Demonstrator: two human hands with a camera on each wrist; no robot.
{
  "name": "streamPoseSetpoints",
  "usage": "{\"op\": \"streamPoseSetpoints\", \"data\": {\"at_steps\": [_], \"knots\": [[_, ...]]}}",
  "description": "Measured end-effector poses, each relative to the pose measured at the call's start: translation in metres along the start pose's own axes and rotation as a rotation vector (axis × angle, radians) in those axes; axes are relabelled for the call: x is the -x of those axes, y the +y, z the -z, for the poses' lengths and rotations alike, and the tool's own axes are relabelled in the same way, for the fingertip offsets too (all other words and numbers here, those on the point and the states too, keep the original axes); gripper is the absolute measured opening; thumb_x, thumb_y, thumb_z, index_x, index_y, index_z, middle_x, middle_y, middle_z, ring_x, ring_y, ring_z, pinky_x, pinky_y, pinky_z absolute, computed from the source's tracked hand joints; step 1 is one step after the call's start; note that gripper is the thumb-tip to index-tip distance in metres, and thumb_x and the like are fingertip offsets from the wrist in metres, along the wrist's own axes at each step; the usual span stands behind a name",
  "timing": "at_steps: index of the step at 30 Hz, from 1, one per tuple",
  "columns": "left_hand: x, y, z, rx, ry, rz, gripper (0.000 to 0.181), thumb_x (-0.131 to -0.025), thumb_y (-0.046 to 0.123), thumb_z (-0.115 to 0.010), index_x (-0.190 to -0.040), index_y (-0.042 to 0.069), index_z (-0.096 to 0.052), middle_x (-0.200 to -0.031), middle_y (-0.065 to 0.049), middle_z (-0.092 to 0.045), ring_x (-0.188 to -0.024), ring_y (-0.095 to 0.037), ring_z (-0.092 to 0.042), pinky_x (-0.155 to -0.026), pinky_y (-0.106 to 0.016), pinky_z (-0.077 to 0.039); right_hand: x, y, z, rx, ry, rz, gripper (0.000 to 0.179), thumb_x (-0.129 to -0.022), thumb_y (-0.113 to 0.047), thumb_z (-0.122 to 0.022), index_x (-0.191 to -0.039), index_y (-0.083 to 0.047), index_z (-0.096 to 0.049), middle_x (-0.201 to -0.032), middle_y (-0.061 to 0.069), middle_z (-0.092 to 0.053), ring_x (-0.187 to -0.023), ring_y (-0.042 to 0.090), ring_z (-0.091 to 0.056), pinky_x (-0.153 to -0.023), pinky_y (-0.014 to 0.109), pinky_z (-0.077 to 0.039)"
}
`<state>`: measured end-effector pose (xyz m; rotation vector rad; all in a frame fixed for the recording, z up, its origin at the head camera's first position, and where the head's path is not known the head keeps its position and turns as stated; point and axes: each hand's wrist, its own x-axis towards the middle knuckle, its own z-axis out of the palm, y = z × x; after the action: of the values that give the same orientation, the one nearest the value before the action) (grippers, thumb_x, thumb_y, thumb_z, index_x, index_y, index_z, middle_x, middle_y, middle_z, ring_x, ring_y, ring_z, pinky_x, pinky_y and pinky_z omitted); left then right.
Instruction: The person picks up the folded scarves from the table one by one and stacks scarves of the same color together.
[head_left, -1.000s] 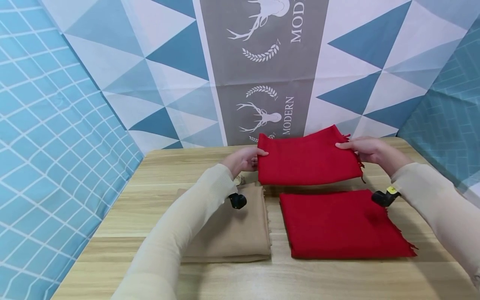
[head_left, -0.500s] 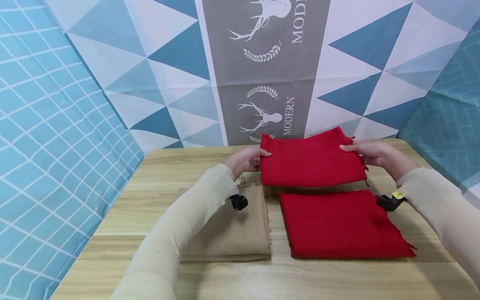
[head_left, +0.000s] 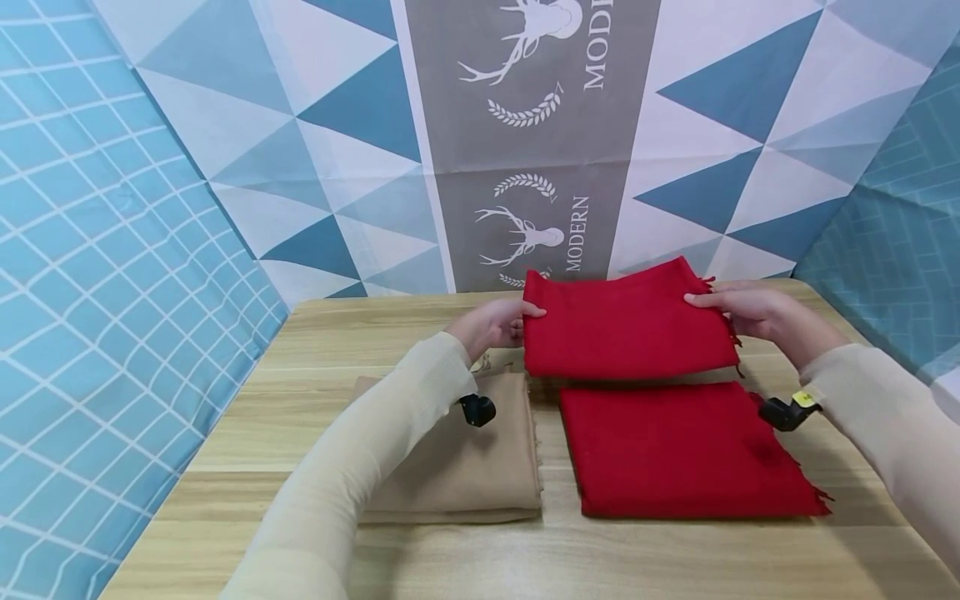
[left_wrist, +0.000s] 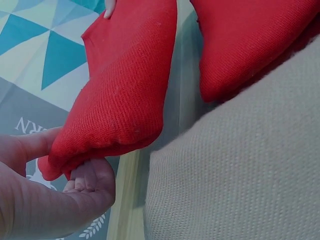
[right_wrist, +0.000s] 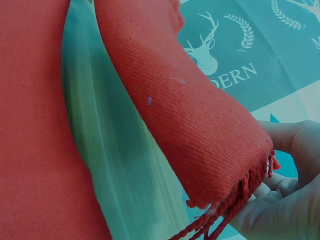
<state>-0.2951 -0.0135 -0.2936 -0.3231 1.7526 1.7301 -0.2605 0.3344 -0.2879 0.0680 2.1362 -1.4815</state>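
Both hands hold up a folded red scarf (head_left: 626, 325) with fringe at its right end, above the back of the table. My left hand (head_left: 491, 323) pinches its left end, thumb on top and fingers curled underneath in the left wrist view. The right hand (head_left: 753, 310) grips the fringed end, and strands of fringe (right_wrist: 240, 200) hang beside its fingers. In front of this scarf lies a second folded red scarf (head_left: 682, 454), flat, its fringe to the right. A folded beige scarf (head_left: 465, 467) lies to its left, partly covered by my left sleeve.
The wooden table (head_left: 255, 417) has its back edge close to a patterned wall cloth (head_left: 525, 125) with deer and triangles. Blue checked cloth (head_left: 97, 250) borders the left side. A small black wrist camera (head_left: 477, 408) hangs over the beige scarf.
The held red scarf has shifted slightly to the right and a little down in the head view, both hands moving with it. The two scarves on the table stay put.
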Motion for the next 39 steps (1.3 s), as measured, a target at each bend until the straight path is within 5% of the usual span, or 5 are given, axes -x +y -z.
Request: {"op": "streamPoseSetpoints", "data": {"at_steps": [10,27,39], "knots": [[-0.002,-0.002,-0.001,-0.002,-0.018,0.004,0.01,-0.093,0.012,-0.057,-0.096,0.009,-0.048,-0.081,-0.005,-0.058,-0.069,-0.015,-0.054,-0.068,-0.025,-0.046,0.0,0.005,0.0,-0.003,0.003,0.0,0.013,-0.099,-0.037,-0.047,-0.107,-0.027,-0.049,-0.089,-0.015,-0.063,-0.085,0.005,-0.065,-0.08,0.024,-0.055],[0.003,-0.006,-0.006,-0.015,-0.02,0.0,0.009,-0.093,0.012,-0.058,-0.092,0.008,-0.05,-0.078,-0.004,-0.058,-0.072,-0.013,-0.054,-0.071,-0.025,-0.046,0.004,0.011,0.002,0.009,0.004,-0.024,0.023,-0.099,-0.039,-0.046,-0.116,-0.024,-0.046,-0.09,-0.017,-0.063,-0.086,0.003,-0.065,-0.081,0.023,-0.055],[0.007,-0.008,-0.01,-0.013,-0.027,-0.004,0.028,-0.093,0.014,-0.059,-0.117,0.004,-0.05,-0.089,-0.006,-0.057,-0.082,-0.017,-0.055,-0.105,-0.033,-0.045,0.008,0.017,0.006,0.007,-0.022,-0.015,0.01,-0.1,-0.037,-0.045,-0.107,-0.032,-0.049,-0.093,-0.017,-0.063,-0.088,0.004,-0.065,-0.082,0.024,-0.055]]}}
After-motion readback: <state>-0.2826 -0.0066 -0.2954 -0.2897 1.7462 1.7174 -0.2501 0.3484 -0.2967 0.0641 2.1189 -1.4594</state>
